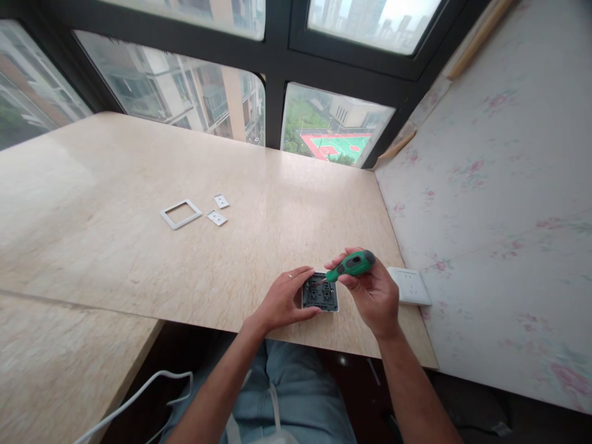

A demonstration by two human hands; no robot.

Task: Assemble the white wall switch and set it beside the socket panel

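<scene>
A wall switch body (319,296) with a dark inner face and a pale rim lies on the stone sill near its front edge. My left hand (285,299), a ring on one finger, grips it from the left, with fingers at the top edge and the thumb at the bottom. In my right hand (372,299) is a green and black screwdriver (350,266), its handle tilted up to the right. The shaft points down-left over the switch's inner face; whether the tip sits in a screw I cannot tell.
A white square frame (195,216) and two small white rocker caps (216,217) lie to the left on the sill (115,246). At right, a white socket plate (409,286) rests by the flowered wall (499,203). A white cable (139,394) hangs at lower left. Windows stand behind.
</scene>
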